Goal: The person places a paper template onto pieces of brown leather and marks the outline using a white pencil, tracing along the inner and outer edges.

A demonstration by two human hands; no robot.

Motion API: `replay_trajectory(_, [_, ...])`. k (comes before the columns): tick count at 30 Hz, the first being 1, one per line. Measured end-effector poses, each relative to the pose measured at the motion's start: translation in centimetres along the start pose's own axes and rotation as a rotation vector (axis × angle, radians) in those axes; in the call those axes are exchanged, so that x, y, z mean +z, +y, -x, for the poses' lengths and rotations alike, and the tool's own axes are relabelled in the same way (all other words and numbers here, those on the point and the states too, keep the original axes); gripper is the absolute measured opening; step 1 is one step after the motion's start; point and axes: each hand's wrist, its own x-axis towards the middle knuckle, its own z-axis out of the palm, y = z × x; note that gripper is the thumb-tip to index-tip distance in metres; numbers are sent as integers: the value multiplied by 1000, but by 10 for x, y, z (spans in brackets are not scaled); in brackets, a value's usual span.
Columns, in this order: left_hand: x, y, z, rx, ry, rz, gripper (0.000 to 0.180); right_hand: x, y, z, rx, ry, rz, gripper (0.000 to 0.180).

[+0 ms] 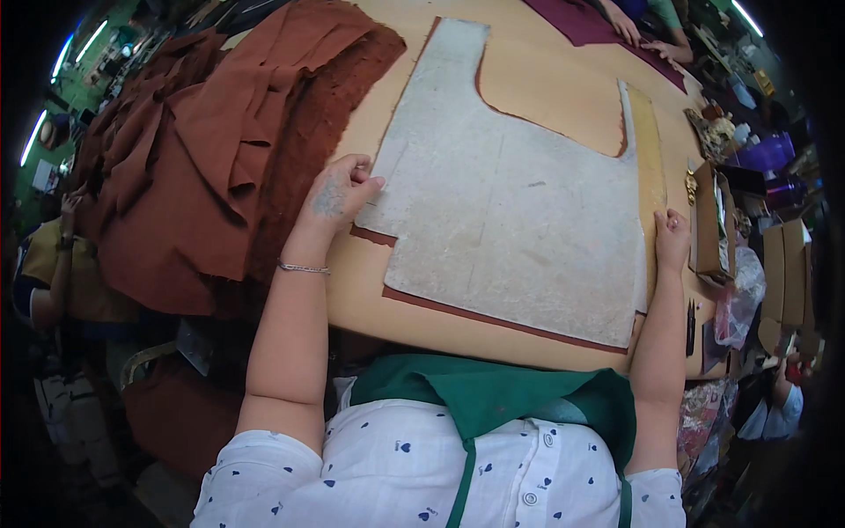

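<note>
A large pale grey pattern board (519,202) with a curved cut-out at its far side lies flat on the tan table. Rust-brown material shows beneath it along the near and left edges. Along its right side runs a yellow strip (650,158). My left hand (341,195) is closed at the board's left edge, thumb tip over that edge and fingers curled. Beside the yellow strip, my right hand (673,238) is closed with fingers bent in. Whatever either hand pinches is hidden by the fingers.
Heaped rust-brown leather or suede (220,132) covers the table's left side. An open cardboard box (715,229), dark pens (690,326) and a plastic bag (741,299) lie to the right. At the far right, another person's hands (638,35) rest on maroon material (581,19).
</note>
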Motion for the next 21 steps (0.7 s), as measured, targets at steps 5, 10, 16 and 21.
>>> replay_trajectory(5, [-4,-6,1,-16,38,72,36,-14,-28,14,142,86,-373,17])
replay_trajectory(10, [-14,-11,-10,-182,-90,282,34,-79,-16,43,187,-273,-367,31])
replay_trajectory(16, [-11,-3,-21,-312,-134,236,37,-103,-29,85,227,-316,-127,35])
replay_trajectory(21, [-11,4,-25,-346,-160,167,35,-92,-21,97,204,-264,-232,32])
